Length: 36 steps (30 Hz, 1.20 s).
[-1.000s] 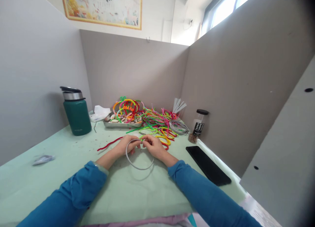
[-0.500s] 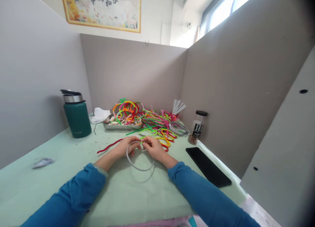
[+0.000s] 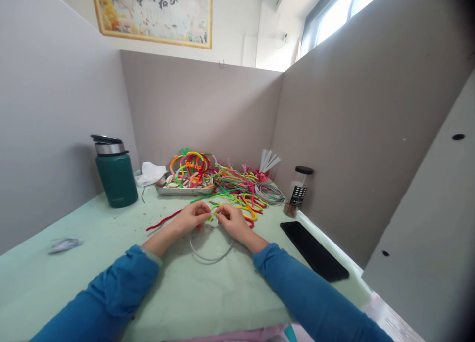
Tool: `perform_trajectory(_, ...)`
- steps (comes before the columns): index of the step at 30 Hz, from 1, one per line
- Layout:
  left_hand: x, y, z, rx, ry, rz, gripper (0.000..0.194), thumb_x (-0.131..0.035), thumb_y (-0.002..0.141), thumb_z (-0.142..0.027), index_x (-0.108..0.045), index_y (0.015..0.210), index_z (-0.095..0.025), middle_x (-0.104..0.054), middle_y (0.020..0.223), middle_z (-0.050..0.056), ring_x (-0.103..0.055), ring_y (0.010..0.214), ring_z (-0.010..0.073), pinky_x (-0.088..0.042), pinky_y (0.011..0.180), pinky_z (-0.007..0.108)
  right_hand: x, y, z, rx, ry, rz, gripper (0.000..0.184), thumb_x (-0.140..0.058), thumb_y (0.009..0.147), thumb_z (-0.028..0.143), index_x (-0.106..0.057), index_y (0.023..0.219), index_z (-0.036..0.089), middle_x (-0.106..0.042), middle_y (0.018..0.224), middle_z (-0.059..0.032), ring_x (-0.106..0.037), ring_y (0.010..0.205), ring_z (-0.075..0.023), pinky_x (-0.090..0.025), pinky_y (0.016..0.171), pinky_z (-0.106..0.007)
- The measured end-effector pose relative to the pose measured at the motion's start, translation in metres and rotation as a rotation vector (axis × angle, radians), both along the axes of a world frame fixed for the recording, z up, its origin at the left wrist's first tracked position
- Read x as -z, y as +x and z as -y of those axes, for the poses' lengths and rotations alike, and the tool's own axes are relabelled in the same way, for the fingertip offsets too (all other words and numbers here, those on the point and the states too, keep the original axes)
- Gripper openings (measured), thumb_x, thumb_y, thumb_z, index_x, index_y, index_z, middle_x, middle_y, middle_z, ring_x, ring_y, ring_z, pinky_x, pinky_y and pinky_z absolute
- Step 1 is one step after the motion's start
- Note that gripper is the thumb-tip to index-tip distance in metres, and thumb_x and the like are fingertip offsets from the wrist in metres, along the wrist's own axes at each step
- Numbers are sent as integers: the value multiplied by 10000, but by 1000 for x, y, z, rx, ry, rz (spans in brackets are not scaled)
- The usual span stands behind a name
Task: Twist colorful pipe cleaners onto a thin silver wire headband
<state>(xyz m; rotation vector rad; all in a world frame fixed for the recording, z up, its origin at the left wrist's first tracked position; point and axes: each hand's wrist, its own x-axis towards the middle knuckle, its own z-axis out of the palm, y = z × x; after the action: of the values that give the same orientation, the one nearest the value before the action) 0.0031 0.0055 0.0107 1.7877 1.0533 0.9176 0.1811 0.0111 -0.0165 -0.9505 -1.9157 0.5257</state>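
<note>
A thin grey wire hoop [image 3: 213, 262] hangs toward me from between my hands, its lower curve just over the cloth. My left hand [image 3: 193, 218] is closed in a pinch at the hoop's far side. Close beside it, my right hand [image 3: 233, 222] pinches the wire too. A bit of yellow-green pipe cleaner [image 3: 213, 217] shows in the gap between the fingertips; whether it is wrapped on the wire I cannot tell. A red pipe cleaner [image 3: 165, 220] lies by my left wrist. Yellow and red pipe cleaners [image 3: 252, 212] lie just beyond my right hand.
A metal tray [image 3: 185, 192] with finished-looking colourful hoops stands behind, next to piled pipe cleaners [image 3: 237, 181] and a grey wire coil [image 3: 270, 193]. A green bottle [image 3: 117, 179] is at left; a clear jar [image 3: 297, 193] and black phone [image 3: 313, 250] are at right. Grey partitions surround the table.
The hoop has tipped and dropped slightly between my hands. My left fingers have shifted, and the fingertips show more of the yellow-green piece between them.
</note>
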Motion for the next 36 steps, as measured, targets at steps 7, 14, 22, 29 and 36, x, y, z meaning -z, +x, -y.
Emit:
perform_trajectory(7, 6, 0, -3, 40, 70, -87, 254, -543, 708, -385, -446, 795, -168, -492, 535, -62, -447, 386, 63, -324, 381, 170, -1, -1, 3, -30, 45, 57, 118, -495, 751, 193, -588, 823, 188, -561, 613, 28, -479, 554, -100, -334, 545, -208)
perform_trajectory(14, 10, -1, -3, -35, 216, -275, 142, -480, 720, -292, -480, 809, -181, -504, 537, -60, -453, 393, 74, -312, 409, 180, -1, -2, 5, -52, 86, 117, 126, -485, 765, 196, -589, 836, 191, -560, 611, 27, -463, 550, -98, -309, 534, -204)
perform_trajectory(22, 3, -2, 3, -159, 446, -575, 112, -548, 648, -257, -574, 741, -199, -557, 615, -21, -477, 556, 111, -295, 524, 197, -2, -2, 6, -56, 108, 164, 118, -489, 761, 187, -588, 825, 191, -553, 621, 26, -450, 557, -96, -299, 530, -201)
perform_trajectory(29, -3, -1, 7, -135, 434, -616, 192, -604, 608, -323, -589, 754, -200, -578, 670, -14, -479, 595, 120, -284, 533, 197, -1, -2, 6, -79, 103, 165, 111, -487, 763, 192, -588, 808, 188, -559, 627, 25, -448, 558, -95, -299, 537, -199)
perform_trajectory(36, -5, 1, 7, -125, 383, -456, 297, -584, 632, -454, -581, 725, -172, -514, 564, -37, -421, 512, 88, -269, 477, 185, -3, -2, 8, -85, 82, 142, 142, -476, 735, 137, -584, 813, 188, -554, 615, 36, -453, 548, -91, -302, 523, -192)
